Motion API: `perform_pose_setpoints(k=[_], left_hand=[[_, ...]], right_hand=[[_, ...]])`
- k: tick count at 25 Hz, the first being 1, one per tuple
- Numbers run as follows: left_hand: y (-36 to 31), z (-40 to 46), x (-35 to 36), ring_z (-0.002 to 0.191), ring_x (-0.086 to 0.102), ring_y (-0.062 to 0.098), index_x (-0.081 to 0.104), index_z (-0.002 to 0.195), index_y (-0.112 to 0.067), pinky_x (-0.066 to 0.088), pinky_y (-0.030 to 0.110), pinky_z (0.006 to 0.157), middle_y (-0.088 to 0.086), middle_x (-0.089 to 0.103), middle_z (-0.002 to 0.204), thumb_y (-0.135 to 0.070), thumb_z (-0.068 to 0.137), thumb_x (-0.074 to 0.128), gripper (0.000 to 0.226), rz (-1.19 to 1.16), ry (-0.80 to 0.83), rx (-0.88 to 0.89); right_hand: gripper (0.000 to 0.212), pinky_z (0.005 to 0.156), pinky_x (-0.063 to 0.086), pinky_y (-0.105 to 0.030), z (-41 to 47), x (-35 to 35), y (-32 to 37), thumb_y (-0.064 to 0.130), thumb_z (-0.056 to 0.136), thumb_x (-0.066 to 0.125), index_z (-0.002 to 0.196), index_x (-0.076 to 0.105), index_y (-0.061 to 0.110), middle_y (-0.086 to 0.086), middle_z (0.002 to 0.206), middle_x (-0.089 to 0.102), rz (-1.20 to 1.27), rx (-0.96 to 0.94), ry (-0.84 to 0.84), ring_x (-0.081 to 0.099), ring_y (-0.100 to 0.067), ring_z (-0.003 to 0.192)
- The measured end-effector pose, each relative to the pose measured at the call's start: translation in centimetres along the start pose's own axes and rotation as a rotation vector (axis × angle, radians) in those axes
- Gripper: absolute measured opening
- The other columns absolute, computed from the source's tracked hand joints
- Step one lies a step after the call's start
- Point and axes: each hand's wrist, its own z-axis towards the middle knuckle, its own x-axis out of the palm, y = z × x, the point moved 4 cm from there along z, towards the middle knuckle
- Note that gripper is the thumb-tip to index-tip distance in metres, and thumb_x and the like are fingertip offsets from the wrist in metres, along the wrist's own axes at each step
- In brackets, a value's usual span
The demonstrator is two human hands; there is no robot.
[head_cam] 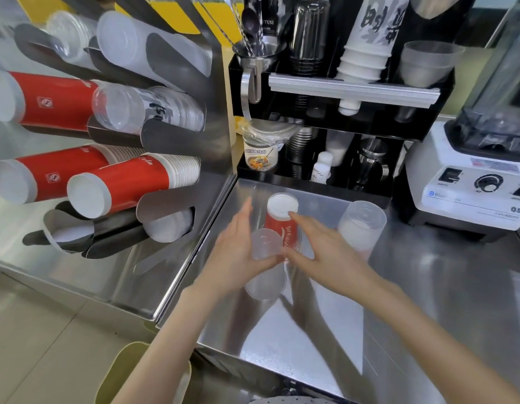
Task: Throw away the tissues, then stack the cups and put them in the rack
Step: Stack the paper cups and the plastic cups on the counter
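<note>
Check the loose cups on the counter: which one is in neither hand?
The frosted cup at right, upside down and untouched. The left hand grips the clear cup; right hand fingers touch the red cup.

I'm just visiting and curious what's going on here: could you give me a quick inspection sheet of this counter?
Surface: steel counter, shiny, reflective.
Job's things: red paper cup upside down; clear plastic cup in front of it; frosted cup upside down to its right; no tissues seen.
Clutter: blender; black organizer with cups, spoons.
Hands: left hand holds the clear plastic cup; right hand reaches over the red paper cup, fingers straight.
Cables: nothing seen.
Surroundings: cup rack on the left; bin below.
</note>
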Motion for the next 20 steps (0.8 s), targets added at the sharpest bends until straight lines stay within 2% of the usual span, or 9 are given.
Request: perform_pose_setpoints(k=[2,4,8,11,14,16,18,20], left_hand=[[-2.5,0.6,-1.1,0.142,0.022,0.015,0.006,0.145,-0.015,0.021,0.033,0.117,0.001,0.023,0.153,-0.040,0.070,0.072,0.103,0.064,-0.057,0.107],[-4.5,1.5,-0.7,0.140,0.025,0.016,0.011,0.145,-0.016,0.021,0.033,0.116,0.001,0.026,0.151,-0.038,0.073,0.071,0.096,0.086,-0.033,0.180],[-6.3,3.3,3.6,0.140,0.024,0.018,0.013,0.144,-0.013,0.019,0.026,0.112,0.004,0.023,0.152,-0.036,0.077,0.068,0.089,0.084,0.140,0.197],[-6.2,4.4,7.7,0.143,0.020,0.020,0.008,0.145,-0.010,0.020,0.034,0.117,0.007,0.018,0.155,-0.034,0.079,0.066,0.091,0.088,0.261,0.153],[-5.4,5.0,10.6,0.142,0.022,0.021,0.009,0.145,-0.012,0.022,0.036,0.117,0.009,0.019,0.154,-0.026,0.078,0.067,0.090,0.000,0.320,0.065],[-4.6,5.1,11.9,0.136,0.031,0.022,0.018,0.142,-0.012,0.028,0.033,0.113,0.010,0.030,0.147,-0.020,0.075,0.068,0.085,-0.065,0.340,0.019],[-4.1,5.1,12.8,0.127,0.040,0.022,0.028,0.137,-0.012,0.034,0.025,0.102,0.011,0.041,0.137,-0.017,0.074,0.069,0.075,-0.080,0.353,-0.003],[-3.8,5.2,13.2,0.120,0.044,0.023,0.035,0.132,-0.010,0.035,0.024,0.092,0.011,0.047,0.131,-0.019,0.074,0.070,0.069,-0.092,0.353,-0.019]], right_hand=[[0.058,0.093,0.023,-0.011,-0.7,-2.9,-0.7,0.032,0.087,0.053,0.138,0.028,0.020,0.002,0.144,0.038,0.008,-0.006,-0.122,0.039,-0.016,0.129],[0.058,0.092,0.017,-0.005,-1.2,-5.2,-2.0,0.028,0.086,0.056,0.137,0.030,0.020,0.003,0.144,0.038,0.016,0.012,-0.219,0.035,-0.012,0.131],[0.073,0.101,0.015,-0.011,-2.0,-5.9,-5.7,0.026,0.083,0.061,0.141,0.018,0.022,0.002,0.151,0.022,0.042,0.118,-0.225,0.023,-0.010,0.137],[0.085,0.102,0.010,-0.009,-2.5,-5.7,-7.8,0.024,0.079,0.065,0.142,0.008,0.019,-0.002,0.152,0.013,0.093,0.182,-0.269,0.015,-0.012,0.140],[0.087,0.096,0.013,-0.006,-2.4,-5.8,-9.0,0.021,0.077,0.067,0.142,0.009,0.017,-0.003,0.150,0.020,0.176,0.225,-0.296,0.020,-0.012,0.138],[0.085,0.093,0.017,-0.007,-2.2,-5.4,-9.6,0.023,0.078,0.067,0.142,0.010,0.019,-0.003,0.148,0.026,0.209,0.259,-0.255,0.026,-0.013,0.136],[0.081,0.089,0.021,-0.008,-2.1,-4.9,-9.8,0.024,0.080,0.065,0.142,0.014,0.021,-0.001,0.147,0.033,0.250,0.295,-0.228,0.032,-0.014,0.134],[0.076,0.094,0.024,-0.013,-2.1,-4.7,-9.9,0.025,0.080,0.065,0.141,0.019,0.022,0.000,0.146,0.037,0.280,0.311,-0.227,0.035,-0.015,0.132]])
